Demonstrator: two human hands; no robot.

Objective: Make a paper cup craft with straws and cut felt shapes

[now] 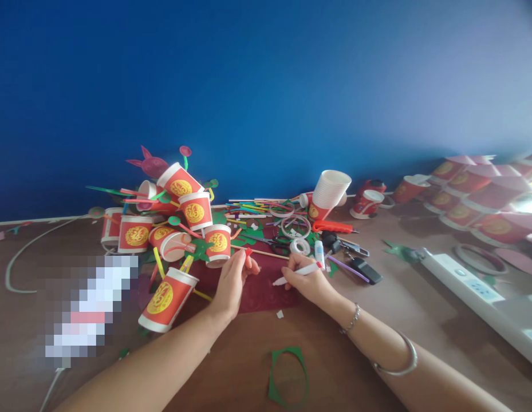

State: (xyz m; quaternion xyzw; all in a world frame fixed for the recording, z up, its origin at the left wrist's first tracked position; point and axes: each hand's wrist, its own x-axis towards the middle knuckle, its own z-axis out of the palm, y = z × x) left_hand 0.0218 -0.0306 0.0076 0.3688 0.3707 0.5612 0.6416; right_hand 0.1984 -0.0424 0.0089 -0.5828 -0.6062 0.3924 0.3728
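My left hand (232, 281) is closed on a small red cap (248, 252), held above a dark red sheet (259, 293) on the brown table. My right hand (306, 280) grips a white marker (296, 272) with its tip pointing left toward the left hand. A thin wooden stick (266, 253) lies just behind both hands. A red paper cup with a gold emblem (168, 299) lies on its side to the left of my left forearm.
A heap of red cups and coloured straws (175, 217) sits at back left. A white cup stack (330, 191), tape roll (299, 246), red cutter (332, 226), keys (351, 247) lie behind. A white power strip (467, 280) and more cups (472, 194) are right. A green paper ring (288, 377) lies near.
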